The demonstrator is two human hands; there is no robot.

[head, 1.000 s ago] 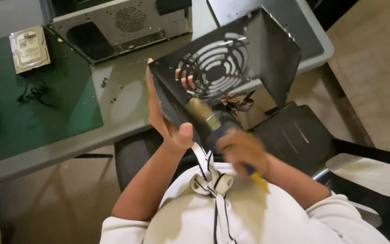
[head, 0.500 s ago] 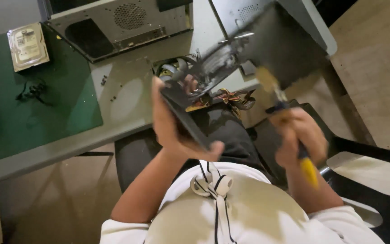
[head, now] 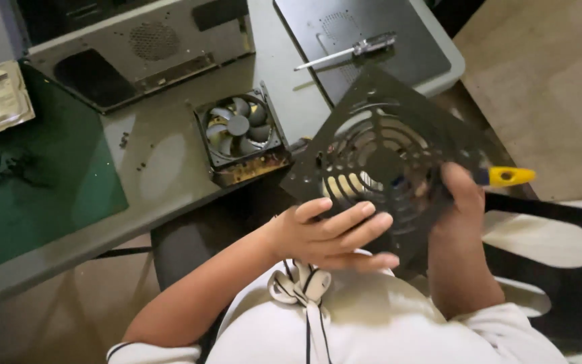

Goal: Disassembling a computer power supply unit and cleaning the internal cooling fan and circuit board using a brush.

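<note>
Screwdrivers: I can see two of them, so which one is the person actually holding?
The yellow-handled screwdriver, gripped in the right hand against the black fan grille panel. The other screwdriver lies untouched on the dark panel on the table.

Black slotted fan grille (head: 385, 152), yellow-handled screwdriver (head: 506, 176), green mat (head: 35, 182), grey table (head: 170, 168).
</note>
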